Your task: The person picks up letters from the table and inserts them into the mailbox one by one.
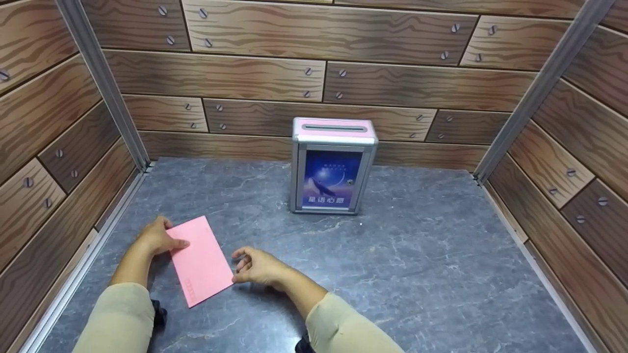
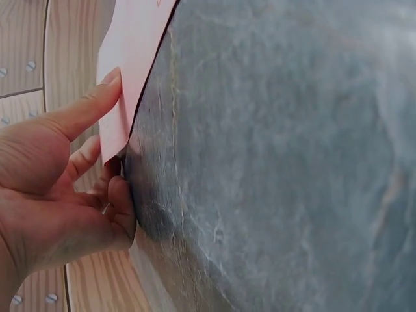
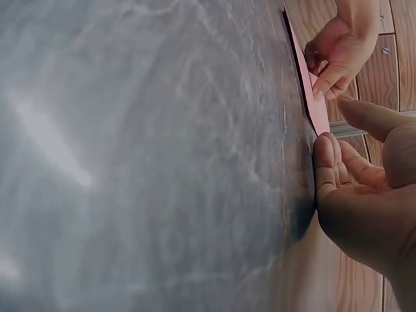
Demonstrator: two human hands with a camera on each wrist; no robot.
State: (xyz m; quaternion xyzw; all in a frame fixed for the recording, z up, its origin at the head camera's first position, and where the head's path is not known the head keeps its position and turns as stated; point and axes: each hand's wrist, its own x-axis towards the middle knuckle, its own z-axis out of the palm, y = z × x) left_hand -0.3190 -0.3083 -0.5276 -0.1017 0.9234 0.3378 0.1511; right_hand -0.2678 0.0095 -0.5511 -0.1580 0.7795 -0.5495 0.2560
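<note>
My left hand (image 1: pixel 156 238) pinches the far left corner of a flat pink envelope (image 1: pixel 203 264), thumb on top and fingers beneath. Faint red marks show at the envelope's near left corner. In the left wrist view, the held end of the envelope (image 2: pixel 123 97) lies close over the grey surface. My right hand (image 1: pixel 262 267) is at the envelope's right corner with loosely bent fingers. From the right wrist, the thumb (image 3: pixel 374 120) stands apart from the fingers, whose tips are right at the pink edge.
A silver-framed box (image 1: pixel 333 166) stands upright behind the hands, with a slot (image 1: pixel 334 128) in its pink top and a dark blue whale picture on its front door. Wood-patterned walls (image 1: pixel 265 29) enclose the grey marbled tabletop (image 1: pixel 431 264) at the back and both sides.
</note>
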